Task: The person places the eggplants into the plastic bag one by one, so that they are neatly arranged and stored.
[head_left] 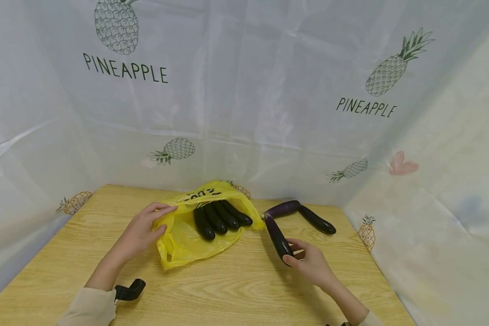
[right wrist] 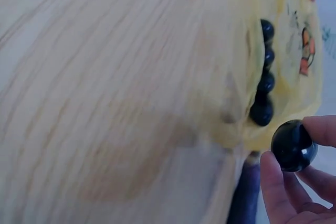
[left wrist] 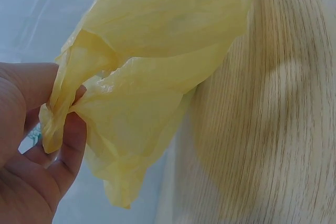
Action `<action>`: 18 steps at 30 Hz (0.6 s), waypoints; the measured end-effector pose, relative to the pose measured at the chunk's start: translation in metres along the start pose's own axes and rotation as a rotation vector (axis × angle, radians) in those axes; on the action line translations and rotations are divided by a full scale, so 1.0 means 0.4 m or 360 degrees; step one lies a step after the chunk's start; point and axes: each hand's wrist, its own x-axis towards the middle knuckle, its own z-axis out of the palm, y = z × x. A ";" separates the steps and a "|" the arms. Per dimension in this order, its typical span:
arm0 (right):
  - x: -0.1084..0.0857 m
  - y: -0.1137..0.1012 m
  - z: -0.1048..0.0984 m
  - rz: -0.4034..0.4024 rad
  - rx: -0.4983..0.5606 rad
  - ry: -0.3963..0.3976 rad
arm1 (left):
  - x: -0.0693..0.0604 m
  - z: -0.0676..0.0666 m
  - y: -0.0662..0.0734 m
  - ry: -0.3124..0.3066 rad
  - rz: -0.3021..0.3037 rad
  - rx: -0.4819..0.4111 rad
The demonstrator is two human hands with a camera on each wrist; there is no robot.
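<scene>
A yellow plastic bag (head_left: 183, 256) lies with its mouth facing the near side, and several dark purple eggplants (head_left: 217, 219) sit side by side inside it. My left hand (head_left: 140, 231) pinches the left edge of the bag's mouth between thumb and fingers; the gathered plastic (left wrist: 65, 93) shows in the left wrist view. To the right of the bag, my right hand (head_left: 309, 262) grips the near, rounded end of another eggplant (head_left: 279, 237). That eggplant's stem end points away, toward the bag's right corner. In the right wrist view, thumb and fingertips surround its glossy end (right wrist: 294, 145).
Two more eggplants, a purple one (head_left: 283, 208) and a darker one (head_left: 318, 221), lie end to end at the back right of the wooden table (head_left: 212, 294). A pineapple-print sheet (head_left: 244, 113) hangs behind and along the sides. A black device (head_left: 130, 290) sits at the left wrist.
</scene>
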 end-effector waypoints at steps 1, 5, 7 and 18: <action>-0.001 -0.008 -0.001 -0.0023 -0.0008 0.0000 | 0.000 0.000 0.000 0.0001 0.0001 0.0002; -0.005 -0.037 0.001 -0.0109 -0.0002 -0.0033 | 0.000 0.000 0.001 0.0003 0.0004 0.0002; -0.007 -0.052 0.006 -0.0156 0.0000 -0.0054 | 0.000 -0.001 0.002 0.0001 -0.0002 -0.0005; -0.007 -0.110 0.045 -0.0331 0.0017 -0.0187 | 0.001 0.000 0.003 0.0008 0.0003 0.0014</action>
